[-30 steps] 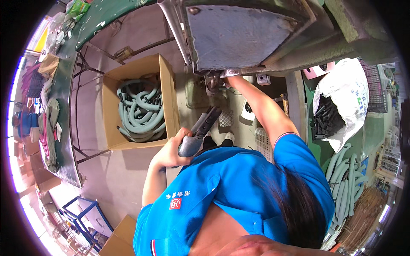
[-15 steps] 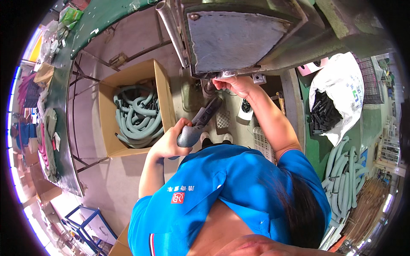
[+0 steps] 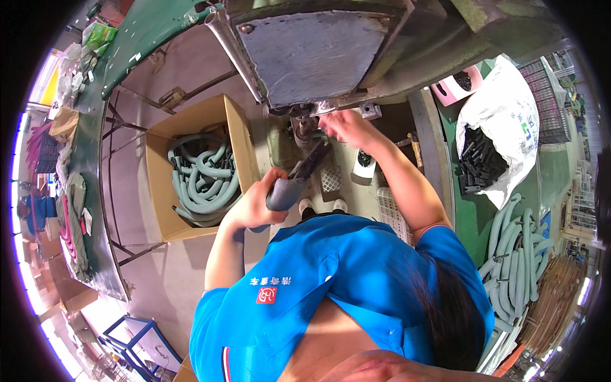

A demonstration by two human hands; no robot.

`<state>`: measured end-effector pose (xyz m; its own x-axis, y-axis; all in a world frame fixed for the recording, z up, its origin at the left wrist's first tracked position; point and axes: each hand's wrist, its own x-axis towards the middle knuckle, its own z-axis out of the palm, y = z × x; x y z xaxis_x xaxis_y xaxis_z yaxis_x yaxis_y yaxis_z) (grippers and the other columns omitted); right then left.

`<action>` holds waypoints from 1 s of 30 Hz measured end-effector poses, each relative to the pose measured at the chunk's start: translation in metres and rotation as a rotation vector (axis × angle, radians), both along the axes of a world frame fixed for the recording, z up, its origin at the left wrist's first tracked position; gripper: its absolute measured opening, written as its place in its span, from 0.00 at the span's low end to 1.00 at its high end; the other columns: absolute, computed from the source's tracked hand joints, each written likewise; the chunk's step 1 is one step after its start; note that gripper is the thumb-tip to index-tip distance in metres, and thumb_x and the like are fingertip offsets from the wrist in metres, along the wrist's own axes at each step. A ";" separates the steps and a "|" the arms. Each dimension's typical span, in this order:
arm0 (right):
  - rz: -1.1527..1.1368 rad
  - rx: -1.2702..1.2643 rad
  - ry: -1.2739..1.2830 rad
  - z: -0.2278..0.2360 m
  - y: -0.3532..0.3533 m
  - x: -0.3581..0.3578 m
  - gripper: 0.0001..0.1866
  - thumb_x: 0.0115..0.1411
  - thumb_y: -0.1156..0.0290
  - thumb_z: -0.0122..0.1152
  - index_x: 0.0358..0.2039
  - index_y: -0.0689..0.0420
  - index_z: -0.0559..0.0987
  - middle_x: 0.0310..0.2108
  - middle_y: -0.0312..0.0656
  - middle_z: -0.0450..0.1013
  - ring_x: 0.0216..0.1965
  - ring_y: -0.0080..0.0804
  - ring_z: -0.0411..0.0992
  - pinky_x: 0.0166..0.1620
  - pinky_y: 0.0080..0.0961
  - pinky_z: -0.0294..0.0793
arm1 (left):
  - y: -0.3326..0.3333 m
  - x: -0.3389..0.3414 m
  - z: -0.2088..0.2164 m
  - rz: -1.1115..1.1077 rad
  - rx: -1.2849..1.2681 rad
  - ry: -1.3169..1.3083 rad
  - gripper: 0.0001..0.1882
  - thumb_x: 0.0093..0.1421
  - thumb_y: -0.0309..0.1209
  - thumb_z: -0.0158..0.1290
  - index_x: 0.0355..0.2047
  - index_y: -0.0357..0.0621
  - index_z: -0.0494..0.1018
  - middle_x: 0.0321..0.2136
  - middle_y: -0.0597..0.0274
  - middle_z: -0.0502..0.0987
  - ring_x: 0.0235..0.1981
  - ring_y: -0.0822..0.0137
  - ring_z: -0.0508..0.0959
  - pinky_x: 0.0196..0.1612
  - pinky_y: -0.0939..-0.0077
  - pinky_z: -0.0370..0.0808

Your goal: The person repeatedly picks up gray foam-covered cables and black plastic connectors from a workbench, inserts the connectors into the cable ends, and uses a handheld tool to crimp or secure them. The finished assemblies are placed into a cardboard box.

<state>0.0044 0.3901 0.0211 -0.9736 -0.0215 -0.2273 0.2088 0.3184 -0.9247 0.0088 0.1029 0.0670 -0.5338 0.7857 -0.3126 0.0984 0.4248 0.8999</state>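
In the head view, 12 o'clock is filled by a heavy machine (image 3: 312, 57), by which the space above both hands is closed off; a metal spindle (image 3: 302, 132) is seen beneath its lower edge. Towards 10 o'clock a cardboard box (image 3: 242, 137) is set on the floor, loosely filled with bent grey tubes (image 3: 200, 205). The left side is bounded by a green bench (image 3: 143, 41), curving from 11 to 8 o'clock. At 2 o'clock a pink bin (image 3: 439, 94) is placed, with a white sack (image 3: 517, 102) of black parts (image 3: 480, 162) just beside it; more grey-green tubes (image 3: 506, 280) are heaped towards 4 o'clock.

Near the centre, a grey piece (image 3: 286, 193) is gripped by the left hand (image 3: 258, 202), the fingers wrapped closely around it. Its dark end is pointed towards 1 o'clock, near the spindle. The right hand (image 3: 350, 129) is held just below the machine's edge, close to that end; its fingers are bent and blurred, and whether anything is pinched in them cannot be told.
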 end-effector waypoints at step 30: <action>-0.243 0.332 0.463 -0.014 -0.020 -0.049 0.18 0.62 0.58 0.47 0.32 0.63 0.73 0.32 0.46 0.73 0.35 0.35 0.68 0.40 0.37 0.68 | 0.044 -0.062 -0.037 0.034 0.115 -0.205 0.29 0.44 0.21 0.58 0.47 0.42 0.61 0.25 0.64 0.69 0.21 0.73 0.72 0.24 0.77 0.70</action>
